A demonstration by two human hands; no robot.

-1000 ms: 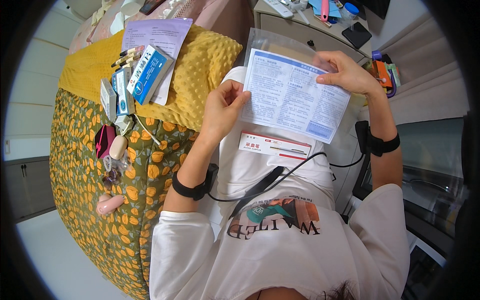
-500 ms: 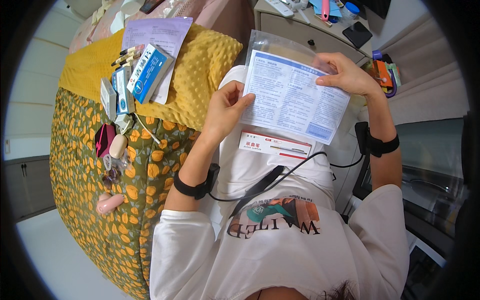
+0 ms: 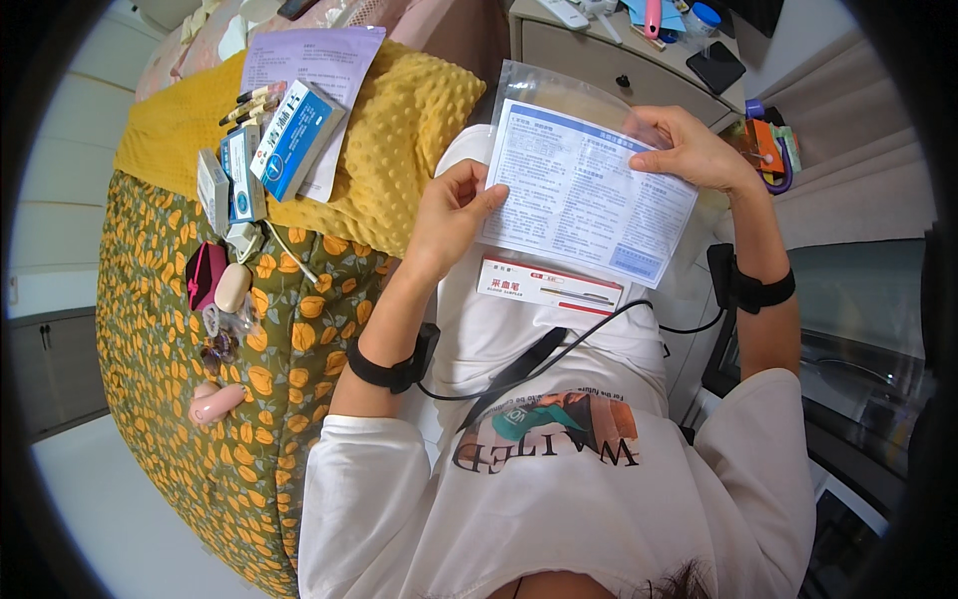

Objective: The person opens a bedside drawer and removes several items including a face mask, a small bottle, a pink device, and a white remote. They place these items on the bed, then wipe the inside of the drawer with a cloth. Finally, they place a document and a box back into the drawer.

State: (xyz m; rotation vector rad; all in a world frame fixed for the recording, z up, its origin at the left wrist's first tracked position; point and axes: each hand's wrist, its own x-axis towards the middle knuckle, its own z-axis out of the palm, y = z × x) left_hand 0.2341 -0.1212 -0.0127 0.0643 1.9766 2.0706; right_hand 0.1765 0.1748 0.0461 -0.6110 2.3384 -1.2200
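Note:
Over my lap I hold up a printed white-and-blue leaflet (image 3: 589,200), together with a clear plastic bag (image 3: 559,88) that shows behind its top edge. My left hand (image 3: 451,215) pinches the leaflet's left edge between thumb and fingers. At its upper right corner, my right hand (image 3: 689,150) grips it, thumb on the printed face and fingers behind. Whether the leaflet lies inside the bag or against it, I cannot tell. Just below, a slim white-and-red box (image 3: 549,287) with a pen-shaped tool pictured on it rests across my thighs.
To the left, a flowered bed cover (image 3: 269,439) and yellow blanket (image 3: 419,110) bear blue-and-white boxes (image 3: 299,140), a purple pouch (image 3: 339,60), a pink rounded object (image 3: 217,402) and small items. A drawer cabinet (image 3: 569,60) stands ahead. A black cable (image 3: 529,377) links my armbands across my lap.
Both hands keep their grip on the leaflet and bag, almost still. The view has shifted very slightly; nothing is taken up or let go.

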